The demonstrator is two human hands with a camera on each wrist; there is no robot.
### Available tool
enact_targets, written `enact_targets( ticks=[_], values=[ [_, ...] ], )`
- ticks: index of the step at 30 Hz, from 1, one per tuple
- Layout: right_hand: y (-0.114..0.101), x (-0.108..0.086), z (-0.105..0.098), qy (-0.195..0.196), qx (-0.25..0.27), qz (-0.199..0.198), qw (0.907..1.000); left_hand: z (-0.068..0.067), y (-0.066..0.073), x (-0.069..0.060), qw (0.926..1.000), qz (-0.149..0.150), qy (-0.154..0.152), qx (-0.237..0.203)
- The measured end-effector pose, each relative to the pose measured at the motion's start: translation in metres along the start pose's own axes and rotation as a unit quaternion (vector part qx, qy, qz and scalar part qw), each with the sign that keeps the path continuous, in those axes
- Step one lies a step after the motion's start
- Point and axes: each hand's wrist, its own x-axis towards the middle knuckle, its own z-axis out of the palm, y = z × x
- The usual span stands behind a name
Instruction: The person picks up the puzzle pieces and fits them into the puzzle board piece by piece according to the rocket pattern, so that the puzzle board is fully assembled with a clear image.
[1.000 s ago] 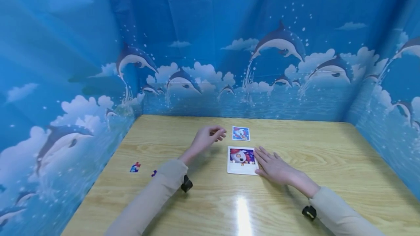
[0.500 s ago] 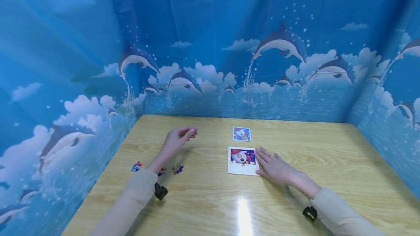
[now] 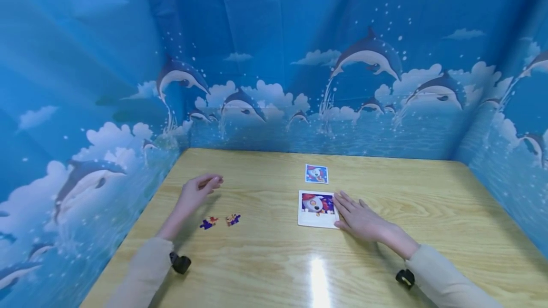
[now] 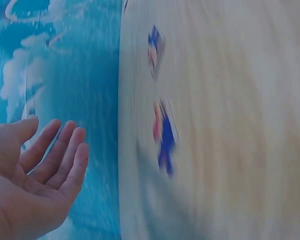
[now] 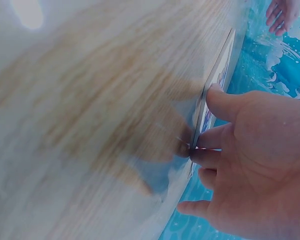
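My left hand (image 3: 193, 197) hovers over the left part of the table with its fingers loosely bent; in the left wrist view the palm (image 4: 30, 200) holds nothing. Just right of that forearm lie two jigsaw pieces, one purple and red (image 3: 209, 223) and one purple and tan (image 3: 233, 219). My right hand (image 3: 359, 217) rests at the right edge of a white puzzle tray (image 3: 317, 221), fingers extended and touching it. The tray's upper part is filled with assembled jigsaw pieces (image 3: 317, 203) showing a white character on purple; its lower part is bare white.
Behind the tray lies a small picture card (image 3: 317, 174) with a similar character. The wooden table (image 3: 274, 260) meets a blue dolphin-print curtain (image 3: 274, 61) at the back and sides. Each wrist carries a small black device (image 3: 180, 263).
My left hand has moved left from beside the tray, past the loose pieces. Its forearm now covers the spot where a blue and red piece lay. The right hand keeps its place.
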Motion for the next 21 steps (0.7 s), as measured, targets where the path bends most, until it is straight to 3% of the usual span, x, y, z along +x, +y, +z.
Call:
enact_targets(
  ticks=[5, 11, 21],
  values=[
    [0.001, 0.001, 0.001, -0.002, 0.0, 0.002, 1.0, -0.025, -0.017, -0.018, 0.9993, -0.003, 0.014, 0.034],
    [0.0, 0.0, 0.001, -0.005, 0.004, 0.002, 1.0, -0.049, -0.032, -0.038, 0.9945, 0.008, 0.012, 0.104],
    [0.0, 0.001, 0.001, -0.003, 0.004, 0.0, 1.0, -0.074, -0.05, -0.053, 0.991, -0.011, -0.049, 0.124]
  ],
)
